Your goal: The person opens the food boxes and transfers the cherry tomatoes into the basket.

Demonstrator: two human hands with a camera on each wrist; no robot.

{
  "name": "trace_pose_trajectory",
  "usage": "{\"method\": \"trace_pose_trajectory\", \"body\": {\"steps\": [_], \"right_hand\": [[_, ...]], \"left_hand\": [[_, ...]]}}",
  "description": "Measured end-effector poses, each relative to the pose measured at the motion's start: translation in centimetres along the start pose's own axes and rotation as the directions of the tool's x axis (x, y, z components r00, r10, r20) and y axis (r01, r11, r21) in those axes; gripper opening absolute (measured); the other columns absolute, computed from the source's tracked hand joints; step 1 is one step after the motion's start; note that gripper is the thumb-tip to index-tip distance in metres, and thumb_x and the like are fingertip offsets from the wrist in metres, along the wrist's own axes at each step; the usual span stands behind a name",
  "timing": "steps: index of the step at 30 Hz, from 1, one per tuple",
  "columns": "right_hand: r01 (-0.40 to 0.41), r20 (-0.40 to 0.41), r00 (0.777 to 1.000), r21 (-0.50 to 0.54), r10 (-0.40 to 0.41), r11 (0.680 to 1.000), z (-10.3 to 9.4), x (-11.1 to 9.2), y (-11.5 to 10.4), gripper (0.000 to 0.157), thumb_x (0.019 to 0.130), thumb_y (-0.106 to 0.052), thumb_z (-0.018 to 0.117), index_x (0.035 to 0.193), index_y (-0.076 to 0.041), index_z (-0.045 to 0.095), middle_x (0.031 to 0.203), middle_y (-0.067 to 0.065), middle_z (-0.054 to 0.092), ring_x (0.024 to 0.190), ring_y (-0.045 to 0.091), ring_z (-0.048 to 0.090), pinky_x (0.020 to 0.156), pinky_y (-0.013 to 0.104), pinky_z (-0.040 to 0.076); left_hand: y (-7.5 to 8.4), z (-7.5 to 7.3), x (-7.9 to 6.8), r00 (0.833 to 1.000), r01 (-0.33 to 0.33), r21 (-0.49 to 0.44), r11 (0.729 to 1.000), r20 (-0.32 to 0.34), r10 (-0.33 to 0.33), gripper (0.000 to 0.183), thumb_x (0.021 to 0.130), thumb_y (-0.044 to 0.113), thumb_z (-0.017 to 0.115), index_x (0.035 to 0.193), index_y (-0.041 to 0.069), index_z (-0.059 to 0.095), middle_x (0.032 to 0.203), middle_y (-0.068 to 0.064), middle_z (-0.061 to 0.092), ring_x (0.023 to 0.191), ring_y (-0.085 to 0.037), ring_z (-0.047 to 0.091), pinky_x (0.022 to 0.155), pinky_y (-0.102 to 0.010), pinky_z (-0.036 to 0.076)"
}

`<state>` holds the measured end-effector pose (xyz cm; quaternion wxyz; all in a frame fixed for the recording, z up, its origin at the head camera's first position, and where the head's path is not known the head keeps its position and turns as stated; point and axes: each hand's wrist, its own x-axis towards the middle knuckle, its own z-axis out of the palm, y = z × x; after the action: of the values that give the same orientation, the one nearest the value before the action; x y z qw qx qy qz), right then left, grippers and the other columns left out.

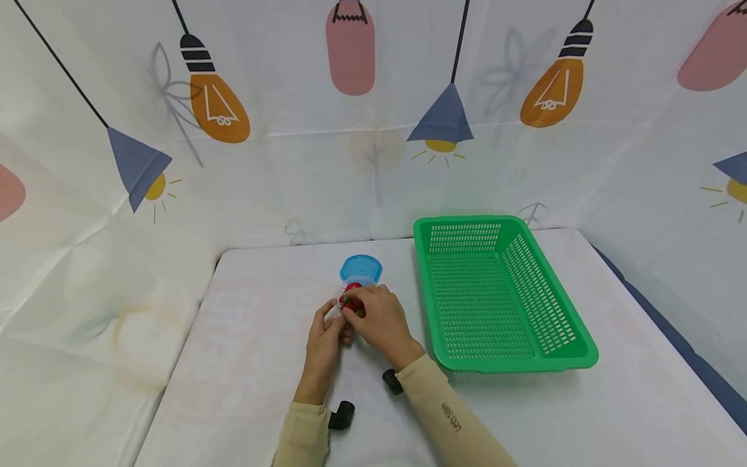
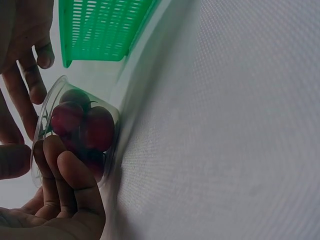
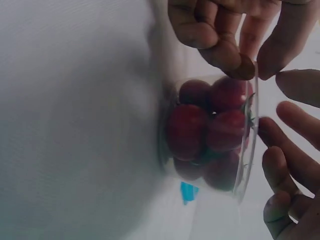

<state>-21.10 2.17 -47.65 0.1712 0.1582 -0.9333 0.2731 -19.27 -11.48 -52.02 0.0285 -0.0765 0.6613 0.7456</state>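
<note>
Left hand (image 1: 324, 337) fingers curled round clear cup (image 3: 210, 135) of cherry tomatoes (image 3: 207, 127); right hand (image 1: 379, 321) fingertips pinching its rim.

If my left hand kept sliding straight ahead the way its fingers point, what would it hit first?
The left hand already touches the clear cup of cherry tomatoes, so that comes first. Beyond it, probably the blue lid, though depth is unclear.

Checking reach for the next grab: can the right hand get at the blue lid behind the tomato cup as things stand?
Probably yes. The blue lid lies bare on the table just beyond the clear cup of cherry tomatoes; the right hand is at that cup's rim, with only the cup between.
</note>
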Motion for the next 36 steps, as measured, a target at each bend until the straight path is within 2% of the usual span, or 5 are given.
{"method": "trace_pose_trajectory", "body": {"steps": [5,14,22,28,36], "right_hand": [[0.007,0.034,0.999,-0.029,-0.006,1.0,-0.25,0.03,-0.32,0.022,0.09,-0.028,0.077,0.109,-0.017,0.078,0.098,0.001,0.074,0.082,0.021,0.06,0.068,0.035,0.048],[0.054,0.085,0.995,-0.072,-0.048,0.996,-0.42,0.16,-0.27,0.021,0.091,-0.025,0.077,0.111,-0.018,0.078,0.099,0.0,0.076,0.08,0.021,0.06,0.066,0.032,0.049],[0.142,0.161,0.979,-0.097,-0.126,0.985,-0.58,0.39,-0.19,0.019,0.096,-0.019,0.07,0.113,-0.015,0.078,0.105,-0.001,0.076,0.089,0.022,0.062,0.072,0.033,0.051],[0.206,0.22,0.959,-0.117,-0.177,0.972,-0.8,0.53,-0.19,0.023,0.102,-0.015,0.06,0.119,-0.016,0.076,0.115,0.002,0.073,0.099,0.025,0.062,0.078,0.037,0.052],[0.233,0.268,0.944,-0.139,-0.19,0.963,-1.02,0.61,-0.25,0.022,0.101,-0.02,0.064,0.12,-0.016,0.075,0.112,0.005,0.071,0.1,0.025,0.06,0.082,0.037,0.052]], "left_hand": [[-0.05,0.01,0.12,1.0,0.007,-0.007,1.0,-0.004,-0.007,0.052,0.101,0.017,0.059,0.149,0.011,0.042,0.091,-0.01,0.064,0.078,-0.02,0.059,0.07,-0.028,0.051],[-0.13,-0.09,0.23,1.0,0.004,0.003,1.0,0.0,-0.004,0.052,0.101,0.017,0.059,0.15,0.011,0.041,0.093,-0.011,0.064,0.08,-0.021,0.06,0.071,-0.028,0.053],[-0.22,-0.11,0.27,1.0,-0.011,-0.012,1.0,0.006,0.011,0.051,0.102,0.016,0.058,0.15,0.009,0.04,0.093,-0.01,0.065,0.08,-0.02,0.061,0.07,-0.027,0.052],[-0.1,-0.09,0.17,1.0,-0.026,-0.017,1.0,0.003,0.026,0.054,0.102,0.013,0.056,0.152,0.007,0.038,0.093,-0.011,0.064,0.079,-0.017,0.061,0.069,-0.026,0.051],[0.06,0.06,-0.16,1.0,-0.02,-0.021,1.0,-0.007,0.02,0.054,0.102,0.013,0.056,0.152,0.005,0.037,0.09,-0.009,0.062,0.077,-0.018,0.059,0.067,-0.027,0.051]]}}
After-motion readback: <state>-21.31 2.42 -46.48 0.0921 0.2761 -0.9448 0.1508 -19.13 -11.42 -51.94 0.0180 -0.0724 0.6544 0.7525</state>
